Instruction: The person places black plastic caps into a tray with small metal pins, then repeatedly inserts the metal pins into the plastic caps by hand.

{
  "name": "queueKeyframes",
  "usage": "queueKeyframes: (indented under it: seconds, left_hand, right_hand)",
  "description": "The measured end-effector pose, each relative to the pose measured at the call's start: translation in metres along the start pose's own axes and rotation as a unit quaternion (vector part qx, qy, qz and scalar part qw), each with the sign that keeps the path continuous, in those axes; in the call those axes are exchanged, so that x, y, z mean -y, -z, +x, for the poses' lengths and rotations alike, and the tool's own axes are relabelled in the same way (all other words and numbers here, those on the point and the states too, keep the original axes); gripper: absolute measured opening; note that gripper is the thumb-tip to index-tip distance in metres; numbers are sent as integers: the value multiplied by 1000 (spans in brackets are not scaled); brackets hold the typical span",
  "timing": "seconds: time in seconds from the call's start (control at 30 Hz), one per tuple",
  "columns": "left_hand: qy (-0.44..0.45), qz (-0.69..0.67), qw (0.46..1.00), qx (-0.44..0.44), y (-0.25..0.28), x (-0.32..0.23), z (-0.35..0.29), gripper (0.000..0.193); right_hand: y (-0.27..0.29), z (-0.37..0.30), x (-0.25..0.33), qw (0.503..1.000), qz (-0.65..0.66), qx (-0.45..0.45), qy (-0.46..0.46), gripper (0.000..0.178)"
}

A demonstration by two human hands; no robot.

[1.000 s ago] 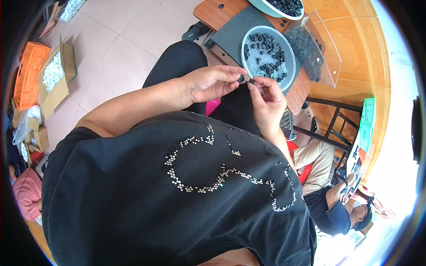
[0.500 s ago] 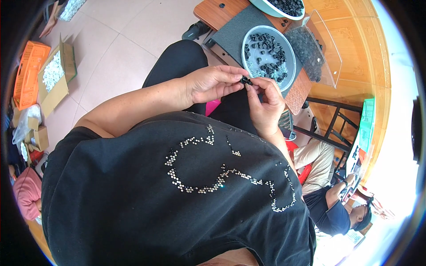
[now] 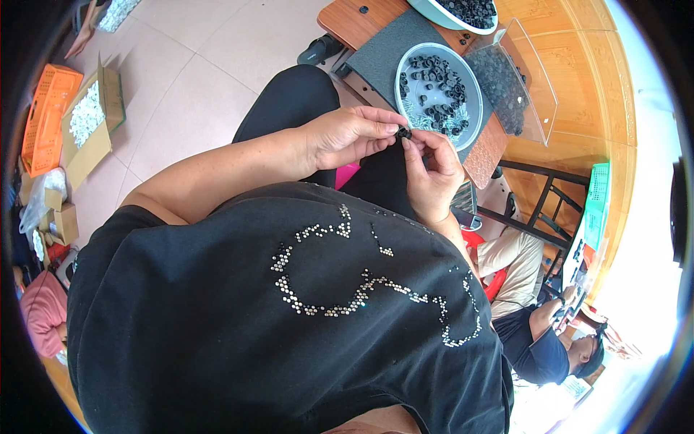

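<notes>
Between my fingertips is a small black part, roundish and largely covered by the fingers. My left hand pinches it from the left with thumb and fingers. From the right, the thumb and forefinger of my right hand close on the same part. Both hands meet above my lap, just short of a round pale basin. Inside that basin lie many small black parts like it, along with thin clear or silvery pieces near its closer side.
A second basin of black parts stands behind on the brown table. A clear plastic bin holds more. Leftward on the floor are an orange crate and a cardboard box of white pieces. A person sits to the right.
The black part has turned slightly between my fingertips, and the fingers have drawn closer around it. Both hands stay in nearly the same place.
</notes>
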State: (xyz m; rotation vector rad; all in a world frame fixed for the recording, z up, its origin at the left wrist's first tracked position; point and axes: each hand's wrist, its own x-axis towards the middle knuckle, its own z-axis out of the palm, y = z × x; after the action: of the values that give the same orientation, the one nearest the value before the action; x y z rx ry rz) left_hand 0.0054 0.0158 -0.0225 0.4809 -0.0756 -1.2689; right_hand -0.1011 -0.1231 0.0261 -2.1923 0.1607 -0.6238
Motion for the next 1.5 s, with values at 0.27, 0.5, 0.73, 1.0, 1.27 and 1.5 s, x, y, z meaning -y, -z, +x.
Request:
queueKeyframes:
  seconds: [0.27,0.5,0.73,1.0,1.27,1.5]
  left_hand:
    - [-8,1,1000,-27,-7,-2,-3,28]
    - [-10,6,1000,-26,-7,-1,-4,26]
    - [-3,30,999,-25,-9,-2,-3,23]
    - [-23,81,996,-22,-9,1,-2,22]
    - [-81,314,944,-57,-22,-2,-8,23]
    - [-63,300,950,-56,-16,1,-6,24]
  right_hand:
    - [-1,0,-1,1000,9,-8,24,17]
    - [1,7,5,984,-76,-1,162,20]
    - [3,7,5,973,-89,0,213,21]
    - [4,8,4,965,-88,14,247,24]
    - [6,9,0,959,-112,29,257,24]
    - [4,4,-4,975,-93,45,195,21]
